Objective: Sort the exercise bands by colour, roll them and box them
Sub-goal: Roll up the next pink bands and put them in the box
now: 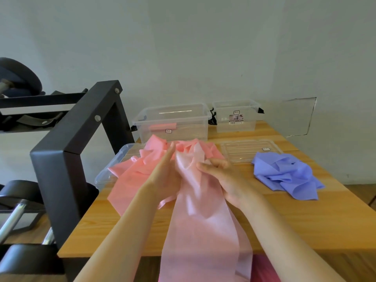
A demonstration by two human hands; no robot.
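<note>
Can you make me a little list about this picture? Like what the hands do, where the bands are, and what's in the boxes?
left hand: straight fingers against the long pink band
right hand: fingers curled round that same band
pink pile: crumpled on the table, partly over a clear lid
blue pile: crumpled, at the second lid's near corner
big box: open, one rolled pink band inside
small box: open, no band seen inside
</note>
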